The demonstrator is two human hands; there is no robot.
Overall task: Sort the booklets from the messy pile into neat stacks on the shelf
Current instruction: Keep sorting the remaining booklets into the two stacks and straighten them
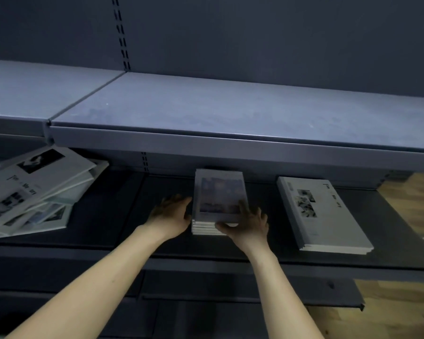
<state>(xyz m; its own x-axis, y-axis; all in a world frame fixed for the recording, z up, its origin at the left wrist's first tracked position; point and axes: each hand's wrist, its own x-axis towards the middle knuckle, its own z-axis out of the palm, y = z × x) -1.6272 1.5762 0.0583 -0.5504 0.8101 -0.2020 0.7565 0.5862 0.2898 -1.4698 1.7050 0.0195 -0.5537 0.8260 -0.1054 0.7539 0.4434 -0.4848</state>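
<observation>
A small stack of booklets (pixel 218 192) with a bluish picture on the top cover lies in the middle of the dark lower shelf (pixel 123 206). My left hand (pixel 169 214) rests against the stack's left side with its fingers fairly straight. My right hand (pixel 249 222) grips the stack's near right corner, thumb on the front edge and fingers over the top cover. A messy pile of grey-white booklets (pixel 32 192) sprawls at the left of the same shelf. A neat stack of larger grey booklets (pixel 321 216) lies to the right.
A grey upper shelf (pixel 206 113) juts out above the lower one and overhangs its back. A slotted upright (pixel 120 33) runs up the back panel. Wooden floor (pixel 406 204) shows at the right. A lower shelf edge (pixel 230 297) sits below my arms.
</observation>
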